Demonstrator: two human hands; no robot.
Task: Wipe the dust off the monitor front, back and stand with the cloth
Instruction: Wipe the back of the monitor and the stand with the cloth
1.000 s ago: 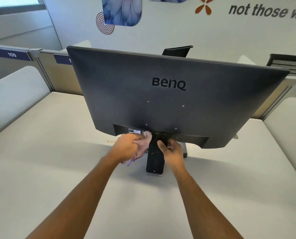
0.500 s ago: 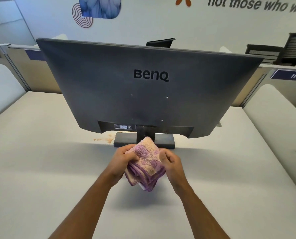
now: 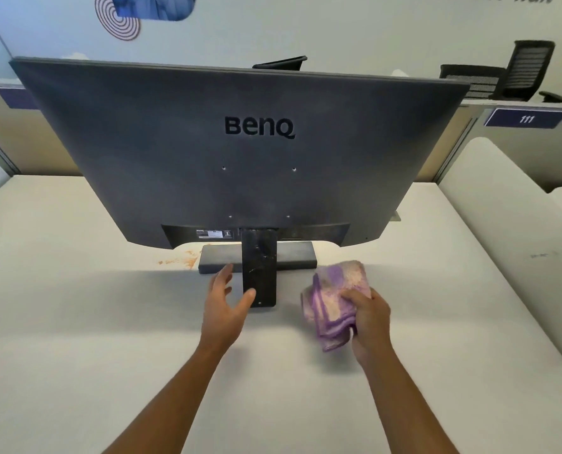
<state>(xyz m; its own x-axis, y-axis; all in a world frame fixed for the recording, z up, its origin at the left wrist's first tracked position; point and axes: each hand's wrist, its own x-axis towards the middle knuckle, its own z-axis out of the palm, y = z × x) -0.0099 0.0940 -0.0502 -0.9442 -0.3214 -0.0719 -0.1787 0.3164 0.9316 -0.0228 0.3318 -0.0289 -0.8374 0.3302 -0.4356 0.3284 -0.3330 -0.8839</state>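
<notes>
Monitor [image 3: 240, 152]: one, upright at the middle of the surface [image 3: 60, 306], back facing near, long axis left to right.
Stand [image 3: 259, 270]: one dark neck, running down to a flat base.
Cloth [image 3: 335, 299]: one, purple and cream, bunched, right of the stand.
Right hand [image 3: 369, 319]: fingers pinching the cloth.
Left hand [image 3: 223, 306]: fingers spread, thumb at the stand's neck.

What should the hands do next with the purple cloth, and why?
Probably bring the cloth, bunched in the right hand, over to the stand and rub down it. The stand looks smudged, and the open left hand is right beside it, seemingly ready to steady it.
</notes>
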